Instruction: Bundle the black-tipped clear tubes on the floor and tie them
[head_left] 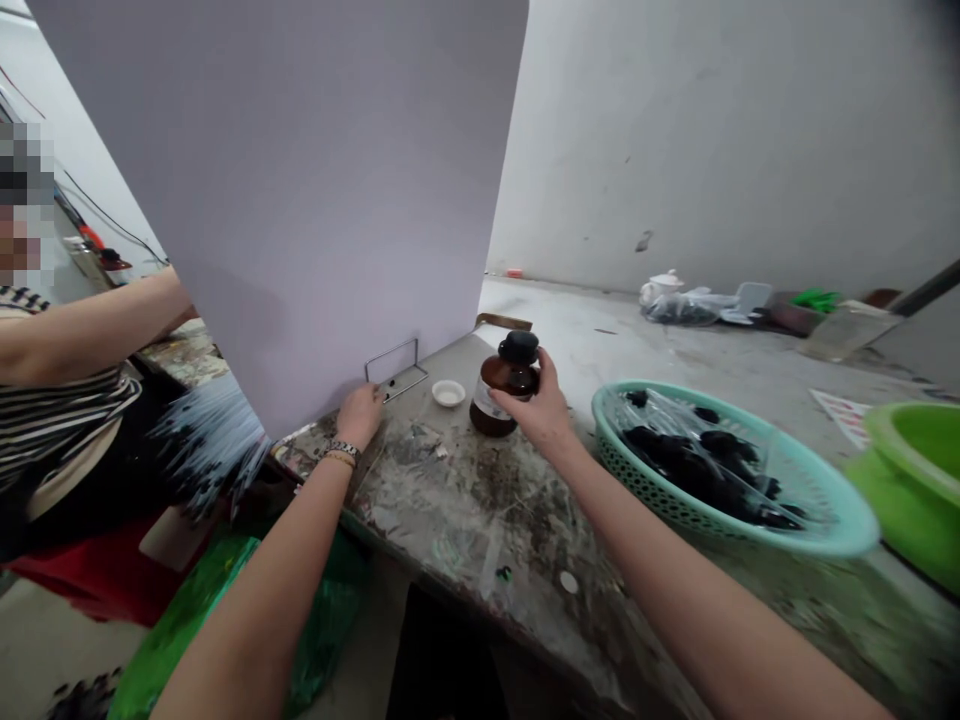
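Note:
My right hand (546,405) is wrapped around the side of a brown glass bottle (495,420) with a black cap and a white label. The bottle is upright on the stained worktable (450,500). At the foot of a pale panel, my left hand (361,415) has its fingers closed at the near end of a thin metal wire frame (405,382). Part of that grip is hidden from me. Between the two hands sits a small white dish (448,394).
A turquoise basket (847,520) with black items under clear plastic stands to the right, beside a green tub (907,480). The tall panel (337,180) rises behind my left hand. At left, another person's arm (97,330) reaches behind it, above a bundle of thin white sticks (214,435).

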